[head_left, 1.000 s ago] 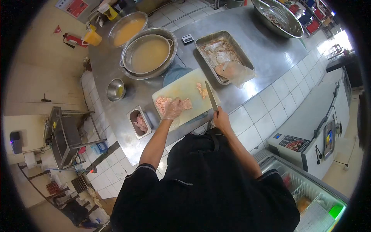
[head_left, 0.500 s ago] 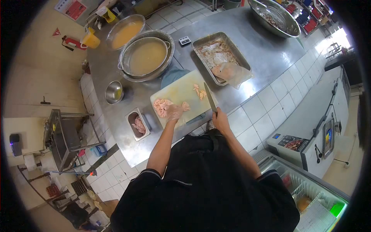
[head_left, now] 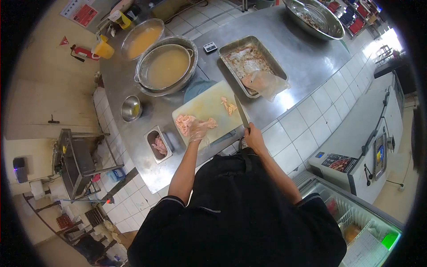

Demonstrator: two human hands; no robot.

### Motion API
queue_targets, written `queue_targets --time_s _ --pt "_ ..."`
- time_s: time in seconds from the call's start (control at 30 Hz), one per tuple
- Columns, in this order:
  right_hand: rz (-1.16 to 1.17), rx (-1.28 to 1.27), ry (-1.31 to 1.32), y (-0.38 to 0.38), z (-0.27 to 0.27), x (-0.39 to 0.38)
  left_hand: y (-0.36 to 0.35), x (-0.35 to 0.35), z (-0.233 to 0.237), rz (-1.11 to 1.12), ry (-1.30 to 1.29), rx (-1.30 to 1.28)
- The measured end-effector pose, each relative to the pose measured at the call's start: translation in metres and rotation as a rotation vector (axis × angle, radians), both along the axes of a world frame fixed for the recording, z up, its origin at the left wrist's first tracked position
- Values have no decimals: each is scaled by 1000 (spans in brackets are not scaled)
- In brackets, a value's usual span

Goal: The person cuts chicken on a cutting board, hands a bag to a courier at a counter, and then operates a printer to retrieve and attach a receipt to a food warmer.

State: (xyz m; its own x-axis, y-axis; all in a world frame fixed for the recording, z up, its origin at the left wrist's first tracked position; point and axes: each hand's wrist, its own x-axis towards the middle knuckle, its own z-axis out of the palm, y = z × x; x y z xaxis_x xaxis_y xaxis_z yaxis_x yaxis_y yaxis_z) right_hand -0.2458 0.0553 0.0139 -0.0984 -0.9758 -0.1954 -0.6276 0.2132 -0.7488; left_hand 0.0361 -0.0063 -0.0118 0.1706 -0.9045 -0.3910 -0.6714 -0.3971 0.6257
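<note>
My left hand (head_left: 199, 130), in a clear plastic glove, rests on a pile of raw pink meat (head_left: 185, 122) at the left of a pale cutting board (head_left: 205, 108). It grips a piece of that meat. My right hand (head_left: 254, 136) is closed around the handle of a knife (head_left: 241, 114), whose blade lies over the board's right edge, pointing away from me. A smaller cut piece of meat (head_left: 228, 106) lies beside the blade on the board.
On the steel table (head_left: 298, 53) stand a rectangular tray (head_left: 249, 60) with a plastic bag, two large pans of broth (head_left: 167, 66), a small steel bowl (head_left: 131, 108), a small tin of meat scraps (head_left: 158, 144) and a big bowl (head_left: 313, 17). A chest freezer (head_left: 356, 222) stands at right.
My left hand has slid a little toward me and left on the meat pile. The knife hand has barely moved; the view has shifted slightly.
</note>
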Motion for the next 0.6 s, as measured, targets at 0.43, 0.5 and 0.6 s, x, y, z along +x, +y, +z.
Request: queue_targets --time_s 0.43,0.5,0.6 --pt "6 -7 -31 -4 0 1 -10 8 3 -44 -5 54" --pt "6 -23 -17 -4 -1 1 -9 0 15 -15 282 53" --pt "-9 41 -32 -6 -1 0 -17 -15 48 -8 410 120"
